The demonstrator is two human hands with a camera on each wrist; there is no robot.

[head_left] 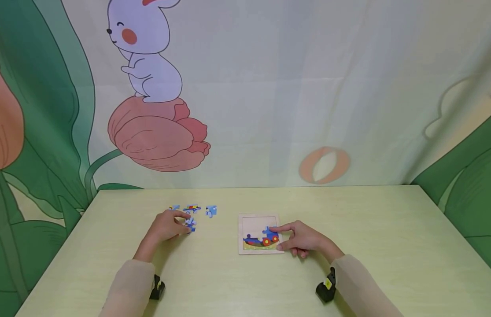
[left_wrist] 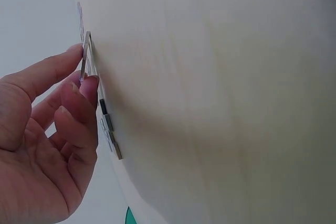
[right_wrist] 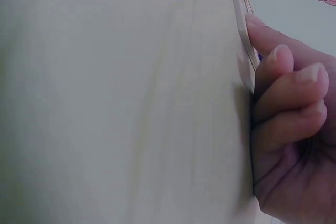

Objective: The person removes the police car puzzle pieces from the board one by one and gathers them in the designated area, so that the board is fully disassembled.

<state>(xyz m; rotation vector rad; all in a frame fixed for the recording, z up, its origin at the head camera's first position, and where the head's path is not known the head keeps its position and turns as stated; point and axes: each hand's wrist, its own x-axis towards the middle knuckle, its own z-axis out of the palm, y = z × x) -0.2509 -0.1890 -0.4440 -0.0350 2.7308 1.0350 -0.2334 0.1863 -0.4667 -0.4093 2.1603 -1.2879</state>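
Note:
My left hand (head_left: 168, 225) pinches a small jigsaw piece (left_wrist: 84, 64) between thumb and fingertips, holding it on edge in the left wrist view. Its picture is mostly hidden there. Right of centre on the table lies a square wooden puzzle tray (head_left: 241, 233), its lower part filled with blue, red and yellow-green pieces showing wheels. Across the tray's right side reaches my right hand (head_left: 304, 240). The index finger touches the blue piece (head_left: 267, 231) and the thumb rests at the frame's edge. In the right wrist view, the other fingers (right_wrist: 291, 85) are bent beside the tray.
Loose jigsaw pieces lie beyond my left hand: one with red and yellow (head_left: 192, 208), a light blue one (head_left: 211, 211), and another partly covered piece (head_left: 174, 207). The pale wooden table (head_left: 348, 211) ends at a printed curtain (head_left: 249, 110).

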